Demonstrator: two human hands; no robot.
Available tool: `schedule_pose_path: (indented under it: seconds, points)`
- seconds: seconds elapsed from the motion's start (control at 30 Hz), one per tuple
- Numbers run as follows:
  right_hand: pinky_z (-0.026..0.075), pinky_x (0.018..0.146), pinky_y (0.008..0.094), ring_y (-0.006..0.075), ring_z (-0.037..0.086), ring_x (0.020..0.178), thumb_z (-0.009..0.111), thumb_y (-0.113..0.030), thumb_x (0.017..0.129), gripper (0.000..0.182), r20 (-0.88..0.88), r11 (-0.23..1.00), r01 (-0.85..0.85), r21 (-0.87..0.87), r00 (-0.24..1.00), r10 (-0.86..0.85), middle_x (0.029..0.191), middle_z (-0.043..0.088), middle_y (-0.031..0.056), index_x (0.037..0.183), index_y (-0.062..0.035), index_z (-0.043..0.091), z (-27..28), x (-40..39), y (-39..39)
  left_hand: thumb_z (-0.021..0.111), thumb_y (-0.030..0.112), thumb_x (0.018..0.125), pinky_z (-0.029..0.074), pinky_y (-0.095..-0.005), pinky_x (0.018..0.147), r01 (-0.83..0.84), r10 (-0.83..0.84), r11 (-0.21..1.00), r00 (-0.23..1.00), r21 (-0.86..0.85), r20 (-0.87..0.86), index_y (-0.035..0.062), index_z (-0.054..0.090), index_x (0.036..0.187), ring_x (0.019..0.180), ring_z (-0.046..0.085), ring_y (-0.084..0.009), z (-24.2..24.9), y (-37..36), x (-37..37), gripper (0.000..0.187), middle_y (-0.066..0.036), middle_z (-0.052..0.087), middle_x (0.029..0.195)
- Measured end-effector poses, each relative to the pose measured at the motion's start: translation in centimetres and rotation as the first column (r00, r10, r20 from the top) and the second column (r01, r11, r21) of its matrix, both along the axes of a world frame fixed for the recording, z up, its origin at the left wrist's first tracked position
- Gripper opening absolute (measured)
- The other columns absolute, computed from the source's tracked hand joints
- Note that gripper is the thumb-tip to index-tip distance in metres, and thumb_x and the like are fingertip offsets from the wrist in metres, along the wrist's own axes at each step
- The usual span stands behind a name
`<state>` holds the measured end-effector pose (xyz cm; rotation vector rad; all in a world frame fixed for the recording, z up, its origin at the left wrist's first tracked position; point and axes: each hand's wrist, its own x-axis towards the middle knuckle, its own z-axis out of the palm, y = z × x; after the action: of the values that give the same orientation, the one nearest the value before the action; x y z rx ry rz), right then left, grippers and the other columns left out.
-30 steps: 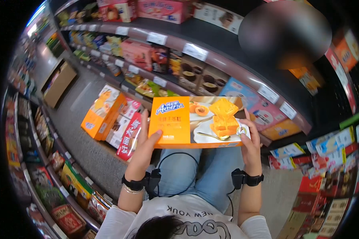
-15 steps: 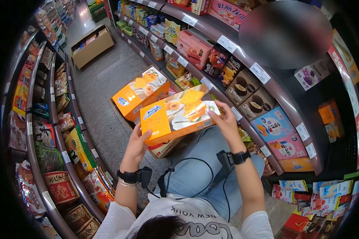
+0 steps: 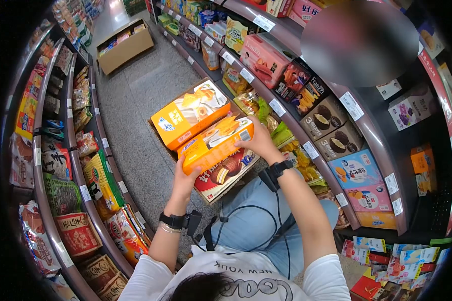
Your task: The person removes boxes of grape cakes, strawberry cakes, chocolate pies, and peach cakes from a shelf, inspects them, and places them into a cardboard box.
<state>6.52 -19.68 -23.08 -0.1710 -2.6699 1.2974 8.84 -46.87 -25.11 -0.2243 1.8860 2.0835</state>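
Observation:
An orange cracker box [image 3: 213,145] is held between my two hands, tilted so that one long side faces up toward me. My left hand [image 3: 186,176] closes on its near left end, thumb on the side. Gripping the right end is my right hand [image 3: 260,143]. Just behind lies a matching orange box [image 3: 192,114], in an open carton [image 3: 159,135] on the floor. Below the held box shows a red and white box of chocolate pies [image 3: 227,173], also in the carton. The held box partly covers it.
Snack shelves rise on the right, with brown egg-picture boxes [image 3: 337,145] and a pink Franzzi box [image 3: 262,59]. Bagged snacks [image 3: 99,180] fill the left shelves. Another cardboard carton [image 3: 128,54] stands further down the aisle floor. Black cables [image 3: 246,206] cross my lap.
The held box has moved down toward the carton and tipped, its top picture turning away from me. More of the chocolate pie box shows. The view has shifted slightly.

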Motion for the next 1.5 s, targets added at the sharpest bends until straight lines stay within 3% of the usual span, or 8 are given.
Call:
schedule_pose_path:
  seconds: [0.33,0.57,0.73,0.83,1.03,1.13,1.3,1.5]
  points:
    - [0.044,0.090,0.0433,0.0350,0.051,0.109,0.086,-0.020,0.056,0.080,0.119,0.927,-0.015,0.376,0.992,-0.032,0.118,0.057,0.0164,0.124,-0.0018,0.046,-0.3,-1.6,-0.8,0.072,0.016,0.079,0.033,-0.0361,0.106,0.099,-0.138,0.943,0.985,-0.317,-0.101,-0.0087,0.043,0.132,0.125,0.039,-0.0299,-1.4,0.2,-0.7,0.065,-0.018,0.038,0.129]
    - [0.043,0.092,0.0432,0.0325,0.049,0.114,0.085,-0.023,0.059,0.080,0.077,0.847,0.025,0.531,0.994,-0.078,0.128,0.050,0.0138,0.126,-0.0053,0.045,-0.8,-1.4,-1.6,0.072,0.018,0.078,0.023,-0.0345,0.111,0.119,-0.128,0.947,0.992,-0.300,-0.009,-0.0054,0.041,0.135,0.137,0.023,-0.0339,-2.7,0.5,-1.1,0.069,-0.027,0.017,0.146]
    - [0.042,0.095,0.0428,0.0351,0.048,0.113,0.084,-0.026,0.061,0.081,0.094,0.902,0.033,0.431,0.992,-0.082,0.127,0.050,0.0164,0.129,-0.0058,0.045,-0.3,-0.5,-1.7,0.070,0.015,0.080,0.027,-0.0345,0.110,0.082,-0.075,0.964,0.996,-0.251,0.038,-0.0023,0.041,0.136,0.136,0.027,-0.0321,-0.5,0.8,-0.8,0.066,-0.026,0.014,0.148]
    - [0.041,0.097,0.0425,0.0363,0.048,0.114,0.083,-0.030,0.063,0.080,0.034,0.942,0.069,0.328,0.996,-0.085,0.126,0.050,0.0184,0.129,-0.0043,0.046,-0.8,-0.2,-1.5,0.067,0.010,0.081,0.034,-0.0338,0.106,0.080,-0.076,0.993,0.996,-0.088,0.052,-0.0006,0.040,0.136,0.132,0.034,-0.0287,-0.5,0.5,-1.0,0.063,-0.023,0.018,0.148]
    - [0.040,0.096,0.0436,0.0386,0.049,0.111,0.078,-0.034,0.069,0.072,-0.125,0.966,0.155,0.206,0.984,-0.131,0.118,0.055,0.0204,0.125,-0.0005,0.048,-1.8,0.0,-1.2,0.065,0.006,0.082,0.038,-0.0325,0.102,0.017,-0.012,0.999,0.994,-0.050,0.108,-0.0024,0.038,0.136,0.122,0.045,-0.0251,0.8,1.0,-0.6,0.061,-0.018,0.043,0.133]
    - [0.041,0.091,0.0442,0.0387,0.051,0.104,0.077,-0.032,0.071,0.062,-0.152,0.958,0.240,0.159,0.965,-0.216,0.110,0.056,0.0202,0.118,-0.0002,0.052,-0.7,0.4,-1.3,0.063,0.005,0.083,0.039,-0.0321,0.100,-0.041,0.027,0.996,0.987,0.082,0.161,-0.0029,0.037,0.136,0.119,0.049,-0.0248,1.6,0.6,-0.3,0.060,-0.016,0.049,0.128]
    - [0.043,0.086,0.0435,0.0374,0.053,0.096,0.076,-0.028,0.072,0.046,-0.204,0.961,0.272,0.057,0.945,-0.256,0.101,0.056,0.0181,0.103,0.0000,0.058,-0.6,1.1,-0.4,0.060,0.002,0.084,0.045,-0.0329,0.094,-0.139,0.120,0.988,0.967,0.071,0.224,-0.0015,0.039,0.135,0.113,0.053,-0.0234,6.3,1.5,0.4,0.055,-0.016,0.049,0.128]
    - [0.045,0.087,0.0423,0.0373,0.054,0.100,0.075,-0.024,0.073,0.050,-0.135,0.968,0.250,-0.011,0.959,-0.250,0.104,0.057,0.0194,0.112,0.0019,0.056,0.0,1.2,0.1,0.057,0.002,0.086,0.048,-0.0333,0.092,-0.129,0.092,0.980,0.969,0.149,0.229,-0.0009,0.042,0.133,0.111,0.055,-0.0229,5.3,1.3,-0.3,0.049,-0.015,0.051,0.125]
